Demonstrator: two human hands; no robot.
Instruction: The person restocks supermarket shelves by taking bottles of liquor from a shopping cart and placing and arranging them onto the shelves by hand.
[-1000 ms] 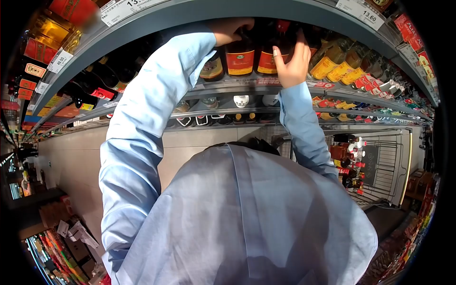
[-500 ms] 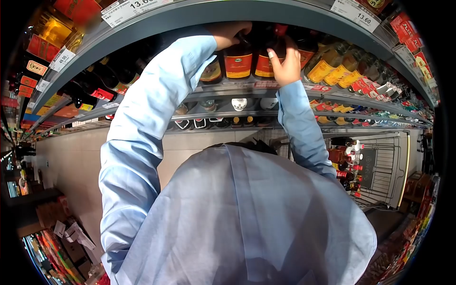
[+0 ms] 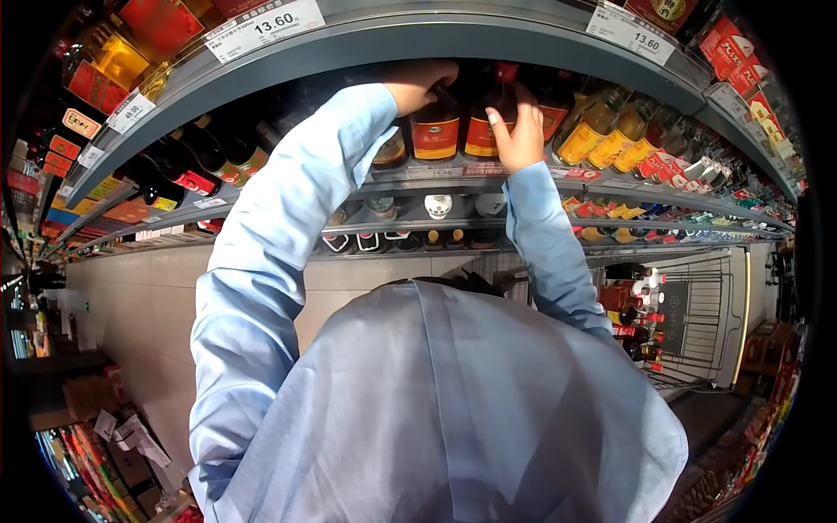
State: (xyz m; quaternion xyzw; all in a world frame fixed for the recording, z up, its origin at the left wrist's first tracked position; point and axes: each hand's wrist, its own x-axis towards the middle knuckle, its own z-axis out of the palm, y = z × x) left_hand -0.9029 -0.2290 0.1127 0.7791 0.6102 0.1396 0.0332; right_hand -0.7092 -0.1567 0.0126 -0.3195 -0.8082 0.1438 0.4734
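Note:
My left hand (image 3: pixel 422 84) reaches under the upper shelf, its fingers curled round the neck of a dark bottle with a red-and-yellow label (image 3: pixel 434 138). Just to the right, my right hand (image 3: pixel 522 135) is at a similar dark bottle with a red cap (image 3: pixel 481 137). Its thumb lies against the front of that bottle and its fingers reach along the right side near the neck. Both bottles stand upright on the shelf, side by side. Shadow under the shelf edge partly hides the fingertips of my left hand.
The upper shelf edge (image 3: pixel 453 45) curves just above my hands. Yellow-labelled bottles (image 3: pixel 602 139) stand to the right, dark bottles (image 3: pixel 187 166) to the left. A shopping cart (image 3: pixel 697 322) holding several bottles is at the right. Lower shelves carry more bottles and a white jar (image 3: pixel 438 206).
The whole view has shifted slightly, so the shelves, bottles and hands appear a little lower. Both hands stay at the same two bottles.

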